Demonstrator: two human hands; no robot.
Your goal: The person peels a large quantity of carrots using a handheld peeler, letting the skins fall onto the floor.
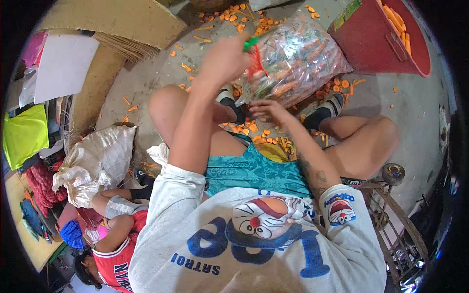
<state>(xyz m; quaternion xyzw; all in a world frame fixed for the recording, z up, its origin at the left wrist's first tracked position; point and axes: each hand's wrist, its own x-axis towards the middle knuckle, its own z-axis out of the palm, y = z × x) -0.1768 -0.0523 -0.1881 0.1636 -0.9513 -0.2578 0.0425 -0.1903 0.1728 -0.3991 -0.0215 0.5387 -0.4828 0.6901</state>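
My left hand point(224, 61), closed and slightly blurred, is raised beside a clear plastic bag point(308, 53) full of carrots and green bits. From its fist sticks a bright green piece point(250, 43), with a red strip point(255, 63) hanging in front of the bag; I cannot tell what this green and red item is. Lower down, my right hand point(267, 111) has its fingers stretched out at the bag's near lower edge. Carrot slices point(251, 128) lie on the floor between my feet, just below that hand.
A red tub point(376, 44) with peeled carrots stands at the upper right. Carrot pieces point(239, 14) litter the floor around the bag. A white sack point(102, 158) and a person in a red jersey point(115, 259) are at left. A metal frame point(391, 215) with a wheel is at right.
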